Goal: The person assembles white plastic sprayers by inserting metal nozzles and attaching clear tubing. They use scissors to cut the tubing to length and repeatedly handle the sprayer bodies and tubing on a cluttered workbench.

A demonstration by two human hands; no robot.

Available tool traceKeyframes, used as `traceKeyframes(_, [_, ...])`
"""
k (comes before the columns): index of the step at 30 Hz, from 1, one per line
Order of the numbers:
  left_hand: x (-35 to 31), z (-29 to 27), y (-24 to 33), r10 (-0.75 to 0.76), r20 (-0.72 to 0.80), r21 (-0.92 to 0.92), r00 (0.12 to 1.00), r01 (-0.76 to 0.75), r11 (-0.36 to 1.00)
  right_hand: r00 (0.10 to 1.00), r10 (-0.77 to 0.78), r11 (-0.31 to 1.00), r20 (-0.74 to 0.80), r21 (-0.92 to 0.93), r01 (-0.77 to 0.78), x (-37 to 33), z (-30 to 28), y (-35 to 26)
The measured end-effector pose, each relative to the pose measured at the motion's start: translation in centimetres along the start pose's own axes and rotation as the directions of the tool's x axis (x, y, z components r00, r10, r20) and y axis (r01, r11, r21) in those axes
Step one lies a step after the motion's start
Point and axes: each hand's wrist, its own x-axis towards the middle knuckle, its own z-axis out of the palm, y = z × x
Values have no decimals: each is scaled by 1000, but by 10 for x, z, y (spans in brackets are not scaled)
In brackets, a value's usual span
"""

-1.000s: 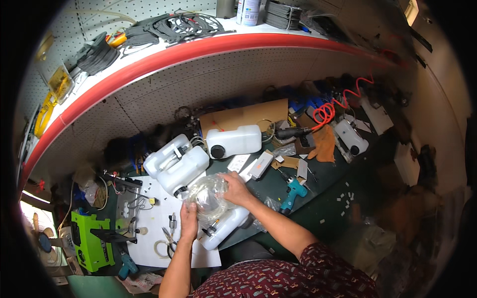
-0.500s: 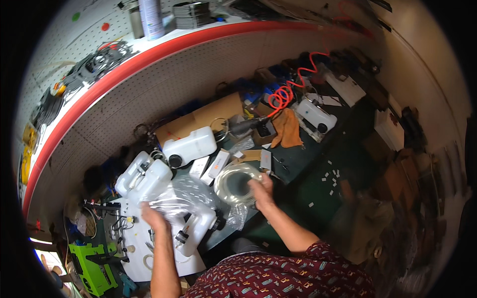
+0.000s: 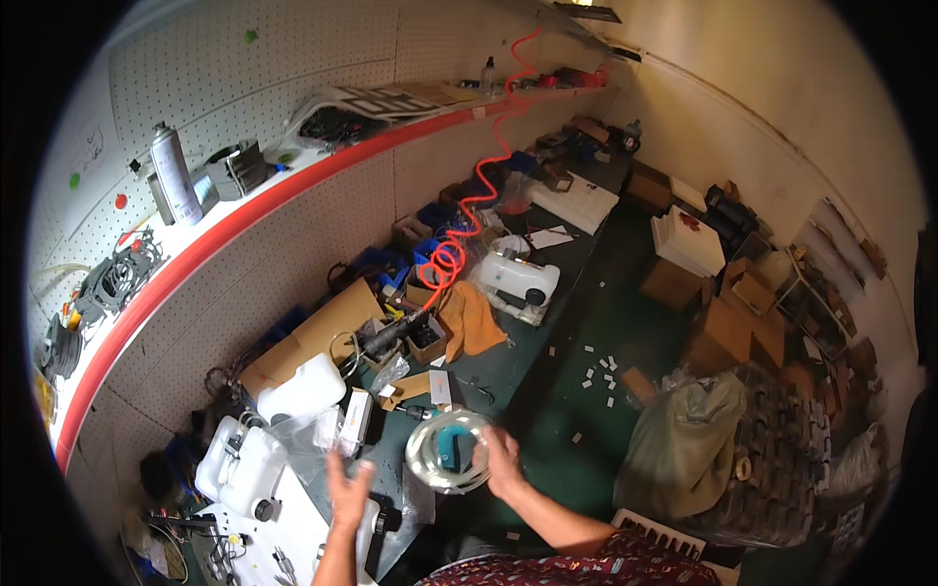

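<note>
A coil of clear tubing (image 3: pixel 417 461) hangs over the bench edge, with my right hand (image 3: pixel 504 463) closed round its right side. Through the ring shows a teal power tool (image 3: pixel 449 445), partly hidden. My left hand (image 3: pixel 349 492) is raised with its fingers apart and holds nothing. Just beyond it lies a clear plastic bag (image 3: pixel 305 432) against a white plastic tank (image 3: pixel 305 389). A second white tank (image 3: pixel 240 467) lies further left. Beside my left wrist another white container (image 3: pixel 367 539) with a black cap is partly covered by my arm.
An orange cloth (image 3: pixel 471 322) and another white tank (image 3: pixel 518 281) lie further along the bench. A red coiled air hose (image 3: pixel 447 256) hangs over it. The red-edged shelf (image 3: pixel 264 210) runs above. On the right floor are cardboard boxes (image 3: pixel 718 332) and a covered stack (image 3: pixel 684 444).
The view has swung to the right. My left hand has come away from the plastic bag and its fingers have spread. The tubing coil stays in my right hand.
</note>
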Motion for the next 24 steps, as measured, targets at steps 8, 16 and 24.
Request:
traceKeyframes(8, [-69, 55, 10, -250, 539, -558, 804, 563, 609, 984, 50, 997, 172, -71, -38, -65, 11, -16])
traceKeyframes(16, [-66, 98, 11, -264, 371, -583, 890, 445, 679, 987, -150, 956, 58, -247, 159, -70, -50, -49])
traceKeyframes(24, [-9, 168, 44, -433, 461, -736, 775, 606, 301, 961, 51, 995, 271, -99, -25, -28, -103, -101])
